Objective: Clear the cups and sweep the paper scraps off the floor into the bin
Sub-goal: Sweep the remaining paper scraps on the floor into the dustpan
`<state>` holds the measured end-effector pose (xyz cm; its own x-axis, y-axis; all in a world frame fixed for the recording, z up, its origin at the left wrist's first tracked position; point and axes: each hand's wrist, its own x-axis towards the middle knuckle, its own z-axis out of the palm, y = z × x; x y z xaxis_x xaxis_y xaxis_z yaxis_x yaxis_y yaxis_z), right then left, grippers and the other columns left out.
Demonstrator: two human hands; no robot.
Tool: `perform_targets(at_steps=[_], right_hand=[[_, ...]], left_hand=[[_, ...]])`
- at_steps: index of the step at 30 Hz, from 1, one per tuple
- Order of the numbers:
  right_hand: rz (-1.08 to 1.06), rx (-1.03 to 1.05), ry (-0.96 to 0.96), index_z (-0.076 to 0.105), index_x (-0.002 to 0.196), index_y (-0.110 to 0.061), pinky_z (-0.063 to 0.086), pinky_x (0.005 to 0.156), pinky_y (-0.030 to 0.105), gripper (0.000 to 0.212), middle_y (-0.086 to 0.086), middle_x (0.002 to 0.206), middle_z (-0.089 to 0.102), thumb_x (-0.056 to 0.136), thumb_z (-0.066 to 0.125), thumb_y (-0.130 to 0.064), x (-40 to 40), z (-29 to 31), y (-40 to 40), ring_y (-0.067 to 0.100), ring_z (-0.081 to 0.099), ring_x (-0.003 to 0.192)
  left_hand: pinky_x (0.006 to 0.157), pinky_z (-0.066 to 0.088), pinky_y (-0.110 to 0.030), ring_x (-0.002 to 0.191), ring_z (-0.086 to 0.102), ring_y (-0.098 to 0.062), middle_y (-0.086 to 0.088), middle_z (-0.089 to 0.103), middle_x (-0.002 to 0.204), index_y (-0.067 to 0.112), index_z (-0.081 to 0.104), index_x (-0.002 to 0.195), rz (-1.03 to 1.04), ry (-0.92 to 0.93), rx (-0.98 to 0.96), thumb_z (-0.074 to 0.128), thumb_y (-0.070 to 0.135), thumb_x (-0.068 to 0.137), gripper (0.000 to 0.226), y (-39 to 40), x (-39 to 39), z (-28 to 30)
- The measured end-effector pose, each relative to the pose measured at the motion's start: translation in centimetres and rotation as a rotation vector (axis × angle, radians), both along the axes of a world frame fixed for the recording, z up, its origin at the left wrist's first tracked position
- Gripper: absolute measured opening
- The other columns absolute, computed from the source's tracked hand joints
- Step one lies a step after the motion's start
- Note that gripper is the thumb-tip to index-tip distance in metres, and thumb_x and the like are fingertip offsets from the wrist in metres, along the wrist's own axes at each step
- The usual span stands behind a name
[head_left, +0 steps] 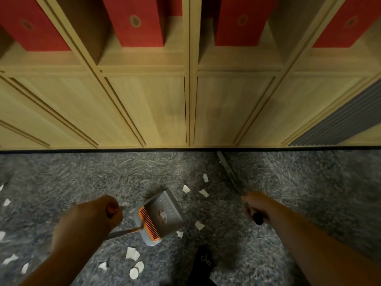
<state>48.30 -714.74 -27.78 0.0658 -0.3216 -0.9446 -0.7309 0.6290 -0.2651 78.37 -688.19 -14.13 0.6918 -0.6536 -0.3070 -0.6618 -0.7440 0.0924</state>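
Observation:
My left hand (90,219) grips the long metal handle of a grey dustpan (162,213) with an orange comb, which sits on the grey carpet with one small scrap inside. My right hand (256,206) grips the broom handle (231,174), which slants up and left toward the cabinet base; the broom head is not clearly visible. White paper scraps (186,188) lie scattered round the pan, several in front of it, several near my feet (133,253) and more at the far left (6,202). No cups or bin are in view.
A wooden cabinet (144,112) with shut lower doors runs across the whole far side, with red boxes (136,21) in the open shelves above. A grey ribbed panel (340,120) leans at the right. My dark shoe (203,263) stands behind the pan.

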Motion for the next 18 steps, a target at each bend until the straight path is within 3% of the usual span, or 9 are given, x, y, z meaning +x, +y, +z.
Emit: perform_targets(at_steps=[3, 5, 9, 12, 14, 17, 18], right_hand=[[-0.12, 0.023, -0.009, 0.047, 0.088, -0.003, 0.037, 0.047, 0.031, 0.013, 0.015, 0.065, 0.041, 0.1, 0.041, -0.006, 1.2, 0.5, 0.5, 0.023, 0.039, 0.05], [-0.105, 0.032, -0.043, 0.047, 0.081, -0.004, 0.035, 0.047, 0.029, 0.021, 0.013, 0.061, 0.04, 0.099, 0.037, -0.006, 1.6, 0.9, 0.8, 0.022, 0.037, 0.048], [0.275, -0.019, 0.042, 0.05, 0.041, -0.002, 0.037, 0.054, 0.03, 0.049, 0.011, 0.039, 0.044, 0.088, 0.036, 0.001, 1.9, 0.8, 1.3, 0.022, 0.04, 0.04], [0.467, -0.035, 0.112, 0.051, 0.032, -0.008, 0.04, 0.06, 0.033, 0.06, 0.008, 0.036, 0.045, 0.09, 0.038, -0.003, 2.0, 0.5, 2.9, 0.025, 0.042, 0.047], [0.501, -0.032, 0.124, 0.054, 0.046, -0.002, 0.038, 0.055, 0.031, 0.055, 0.011, 0.042, 0.047, 0.097, 0.034, -0.005, 1.7, 0.3, 4.6, 0.023, 0.042, 0.048], [0.438, -0.016, 0.119, 0.039, 0.102, -0.008, 0.037, 0.047, 0.027, 0.011, 0.013, 0.06, 0.047, 0.101, 0.029, -0.01, 1.3, 0.1, 8.3, 0.019, 0.043, 0.045], [0.429, -0.012, 0.119, 0.033, 0.114, -0.013, 0.036, 0.043, 0.024, 0.014, 0.013, 0.064, 0.048, 0.1, 0.029, -0.011, 1.2, -0.4, 9.5, 0.018, 0.044, 0.045]], left_hand=[[0.054, 0.044, -0.024, 0.057, 0.054, -0.01, 0.012, 0.052, 0.058, 0.041, 0.062, 0.082, -0.007, 0.006, 0.035, 0.061, 0.057, 0.085, 0.017, -0.1, 0.1, 0.2], [0.056, 0.047, -0.023, 0.06, 0.056, -0.008, 0.012, 0.056, 0.062, 0.041, 0.062, 0.087, -0.01, 0.013, 0.048, 0.058, 0.059, 0.086, 0.018, -0.1, 0.2, 0.1], [0.05, 0.039, -0.022, 0.059, 0.05, -0.006, 0.012, 0.053, 0.063, 0.039, 0.062, 0.094, -0.021, -0.013, 0.07, 0.055, 0.06, 0.088, 0.023, -0.2, 0.0, 0.1], [0.053, 0.041, -0.022, 0.061, 0.052, -0.008, 0.011, 0.052, 0.064, 0.038, 0.062, 0.094, -0.018, -0.012, 0.07, 0.054, 0.06, 0.089, 0.024, 0.2, 0.1, 0.1], [0.055, 0.045, -0.022, 0.062, 0.054, -0.007, 0.012, 0.053, 0.065, 0.038, 0.061, 0.095, -0.025, -0.006, 0.065, 0.052, 0.059, 0.09, 0.024, 0.3, 0.2, 0.0], [0.057, 0.047, -0.023, 0.064, 0.054, -0.006, 0.012, 0.053, 0.067, 0.038, 0.06, 0.096, -0.029, 0.01, 0.046, 0.051, 0.059, 0.091, 0.023, 0.7, 0.4, 0.0], [0.056, 0.046, -0.023, 0.064, 0.054, -0.007, 0.012, 0.054, 0.068, 0.039, 0.06, 0.097, -0.027, 0.018, 0.038, 0.051, 0.058, 0.091, 0.022, 0.8, 0.5, 0.0]])
